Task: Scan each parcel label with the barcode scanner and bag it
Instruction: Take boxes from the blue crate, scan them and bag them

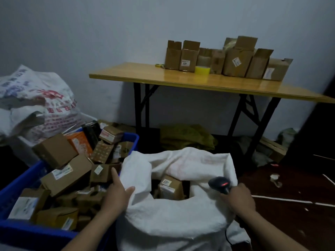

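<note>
One parcel (170, 187) showing inside white sack (172, 223), lower part hidden. Left hand (116, 194) fingers spread over blue crate (23, 232). Right hand (237, 200) wrapped round barcode scanner (220, 184), fingertips hidden.

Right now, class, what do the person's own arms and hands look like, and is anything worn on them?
The left hand and right hand are bare, as are the forearms. No gloves, sleeves or watch show in this view.

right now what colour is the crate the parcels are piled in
Blue. The crate on the left shows it best in the head view, along its rim.
</note>
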